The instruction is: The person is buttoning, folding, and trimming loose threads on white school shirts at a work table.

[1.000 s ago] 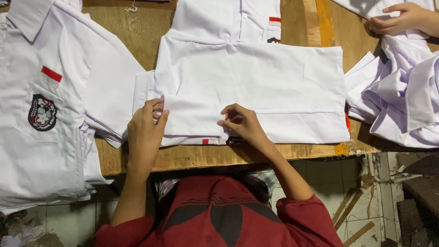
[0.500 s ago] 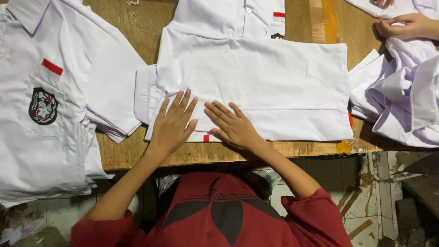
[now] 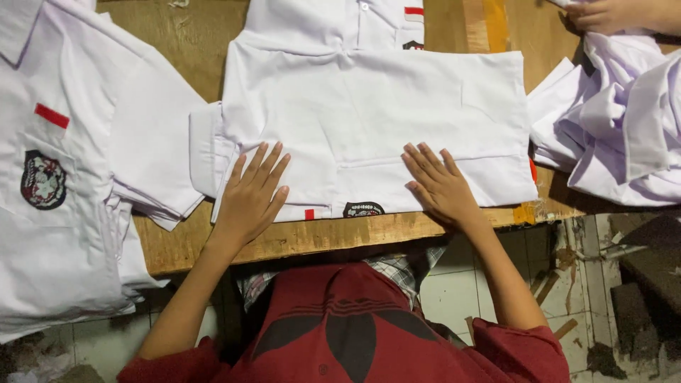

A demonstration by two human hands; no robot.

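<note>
A white shirt (image 3: 369, 120), folded over on itself, lies on the wooden table (image 3: 326, 237) in front of me. My left hand (image 3: 252, 195) rests flat on its near left part, fingers spread. My right hand (image 3: 440, 184) lies flat on its near right part, fingers apart. Neither hand holds anything. A red tab and a dark round badge (image 3: 363, 210) peek out from under the fold at the near edge.
A stack of white shirts (image 3: 64, 177) with a red stripe and a badge hangs over the table's left side. More crumpled white shirts (image 3: 617, 128) lie at the right, where another person's hand (image 3: 610, 14) rests. Below is tiled floor.
Both hands have opened and spread flat on the folded shirt. The right hand has slid to the right along the near edge, away from the left hand.
</note>
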